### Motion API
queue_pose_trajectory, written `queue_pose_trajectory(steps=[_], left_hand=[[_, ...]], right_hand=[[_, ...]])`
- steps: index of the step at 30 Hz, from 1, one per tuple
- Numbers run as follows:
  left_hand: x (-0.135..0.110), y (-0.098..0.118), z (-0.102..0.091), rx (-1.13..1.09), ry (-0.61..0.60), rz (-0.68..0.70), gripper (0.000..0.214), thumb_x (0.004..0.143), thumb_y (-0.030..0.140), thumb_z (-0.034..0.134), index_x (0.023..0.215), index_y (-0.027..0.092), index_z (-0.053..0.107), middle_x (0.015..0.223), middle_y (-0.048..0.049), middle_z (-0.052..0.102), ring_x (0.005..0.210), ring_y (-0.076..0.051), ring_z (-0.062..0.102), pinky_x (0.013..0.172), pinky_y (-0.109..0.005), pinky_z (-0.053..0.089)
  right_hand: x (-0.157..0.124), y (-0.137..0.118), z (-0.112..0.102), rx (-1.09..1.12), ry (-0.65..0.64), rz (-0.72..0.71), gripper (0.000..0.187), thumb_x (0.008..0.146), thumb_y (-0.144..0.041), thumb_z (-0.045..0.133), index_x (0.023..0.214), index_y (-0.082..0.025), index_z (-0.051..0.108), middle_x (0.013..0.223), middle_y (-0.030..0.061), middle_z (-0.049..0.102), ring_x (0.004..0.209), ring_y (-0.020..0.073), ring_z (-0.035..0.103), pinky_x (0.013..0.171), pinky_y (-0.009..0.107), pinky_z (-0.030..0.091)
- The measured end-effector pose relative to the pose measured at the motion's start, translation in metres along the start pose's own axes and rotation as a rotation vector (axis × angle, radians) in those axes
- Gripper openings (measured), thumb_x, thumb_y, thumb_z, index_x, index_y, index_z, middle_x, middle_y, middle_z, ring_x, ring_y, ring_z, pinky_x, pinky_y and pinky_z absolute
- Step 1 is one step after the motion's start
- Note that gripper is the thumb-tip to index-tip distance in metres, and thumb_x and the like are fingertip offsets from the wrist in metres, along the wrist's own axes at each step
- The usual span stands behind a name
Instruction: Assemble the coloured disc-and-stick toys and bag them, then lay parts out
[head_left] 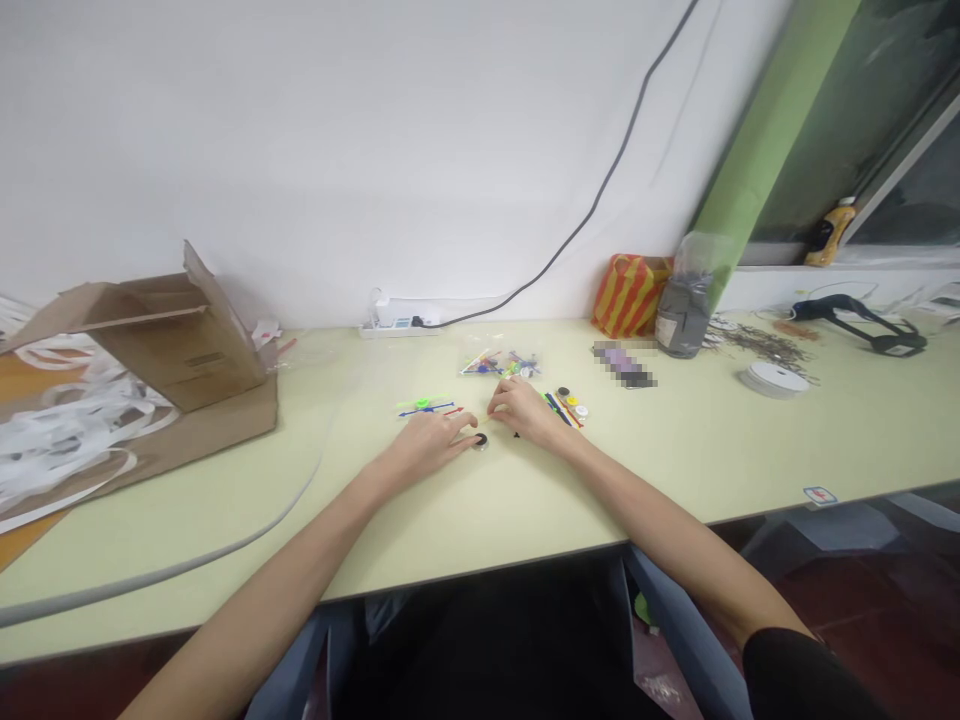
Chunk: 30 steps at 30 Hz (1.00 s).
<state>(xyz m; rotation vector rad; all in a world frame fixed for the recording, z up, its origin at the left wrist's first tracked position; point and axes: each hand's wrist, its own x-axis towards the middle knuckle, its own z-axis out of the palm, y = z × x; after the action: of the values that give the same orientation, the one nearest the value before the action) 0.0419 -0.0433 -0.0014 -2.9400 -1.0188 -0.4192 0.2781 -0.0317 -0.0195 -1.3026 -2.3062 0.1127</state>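
My left hand [429, 442] rests low over the table, its index finger and thumb apart. The thumb tip is at a small round piece with a black top [481, 440]. Opposite, my right hand [523, 408] has its fingertips pinched on a thin yellow piece [484, 420], whose far end comes close to the left index finger. A tiny black part [517, 435] lies below the right hand. Beside the left hand are a blue arrow [427, 409], a red arrow tip and a bright green piece [424, 402]. Black, yellow and white round pieces [573, 401] and coloured strips lie right of the right hand.
A clear bag of colourful parts [500, 364] lies behind my hands. At left stands an open cardboard box [180, 350] by white strips; a grey cable [225, 548] crosses the table. At right are a striped bag [631, 295], a grey container [681, 318] and a white roll [774, 378].
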Motion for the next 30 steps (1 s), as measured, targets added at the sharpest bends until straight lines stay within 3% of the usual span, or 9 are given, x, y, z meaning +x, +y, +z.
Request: queue_pose_trajectory(steps=[3, 7, 11, 17, 23, 27, 30], left_hand=[[0.000, -0.002, -0.002, -0.015, -0.028, -0.015, 0.031, 0.101, 0.040, 0.043, 0.109, 0.022, 0.067, 0.072, -0.0012, 0.065, 0.066, -0.019, 0.062, 0.065, -0.029, 0.037], [-0.001, -0.003, -0.002, -0.024, -0.047, 0.014, 0.029, 0.101, 0.034, 0.044, 0.109, 0.024, 0.070, 0.070, -0.0020, 0.065, 0.068, -0.019, 0.063, 0.067, -0.029, 0.038], [-0.001, -0.001, 0.000, -0.038, -0.063, 0.036, 0.029, 0.100, 0.035, 0.046, 0.109, 0.025, 0.072, 0.065, -0.0022, 0.063, 0.068, -0.020, 0.063, 0.067, -0.028, 0.038], [0.000, 0.000, -0.004, -0.034, -0.034, -0.013, 0.030, 0.102, 0.036, 0.043, 0.102, 0.023, 0.070, 0.069, -0.0017, 0.065, 0.067, -0.019, 0.062, 0.066, -0.029, 0.038], [0.001, 0.007, -0.015, -0.055, 0.027, -0.155, 0.035, 0.103, 0.044, 0.039, 0.122, 0.021, 0.058, 0.063, 0.0016, 0.062, 0.068, -0.021, 0.063, 0.066, -0.029, 0.037], [0.000, 0.006, -0.014, -0.043, -0.005, -0.116, 0.040, 0.103, 0.049, 0.039, 0.123, 0.021, 0.058, 0.062, 0.0012, 0.062, 0.068, -0.021, 0.064, 0.065, -0.029, 0.037], [0.000, 0.003, -0.009, -0.053, 0.004, -0.081, 0.039, 0.102, 0.051, 0.041, 0.114, 0.022, 0.063, 0.063, 0.0005, 0.062, 0.065, -0.020, 0.063, 0.062, -0.028, 0.034]], right_hand=[[-0.002, 0.009, -0.011, -0.021, -0.003, 0.040, 0.015, 0.090, -0.010, 0.063, 0.093, -0.017, 0.076, 0.100, 0.0105, 0.065, 0.100, 0.0237, 0.055, 0.088, 0.034, 0.040], [-0.005, 0.026, -0.026, -0.005, -0.127, 0.080, 0.019, 0.082, -0.003, 0.066, 0.086, -0.018, 0.077, 0.091, 0.0084, 0.067, 0.093, 0.0222, 0.057, 0.080, 0.030, 0.040], [-0.008, 0.031, -0.027, 0.025, -0.202, 0.069, 0.017, 0.078, -0.003, 0.069, 0.082, -0.017, 0.076, 0.086, 0.0069, 0.068, 0.088, 0.0211, 0.057, 0.077, 0.029, 0.039], [-0.006, 0.022, -0.029, 0.009, -0.144, -0.004, 0.010, 0.082, -0.008, 0.069, 0.080, -0.017, 0.073, 0.091, 0.0079, 0.067, 0.094, 0.0223, 0.056, 0.083, 0.031, 0.040], [-0.009, 0.001, -0.033, 0.244, -0.046, 0.017, 0.008, 0.090, -0.014, 0.063, 0.089, -0.018, 0.070, 0.094, 0.0056, 0.070, 0.090, 0.0193, 0.060, 0.082, 0.031, 0.042], [-0.009, -0.017, -0.026, 0.380, -0.061, -0.048, 0.009, 0.090, -0.012, 0.060, 0.086, -0.017, 0.067, 0.089, 0.0040, 0.070, 0.084, 0.0167, 0.060, 0.080, 0.028, 0.042], [-0.009, -0.026, -0.022, 0.462, -0.047, -0.051, 0.010, 0.089, -0.012, 0.059, 0.086, -0.017, 0.067, 0.088, 0.0037, 0.070, 0.081, 0.0156, 0.060, 0.078, 0.027, 0.043]])
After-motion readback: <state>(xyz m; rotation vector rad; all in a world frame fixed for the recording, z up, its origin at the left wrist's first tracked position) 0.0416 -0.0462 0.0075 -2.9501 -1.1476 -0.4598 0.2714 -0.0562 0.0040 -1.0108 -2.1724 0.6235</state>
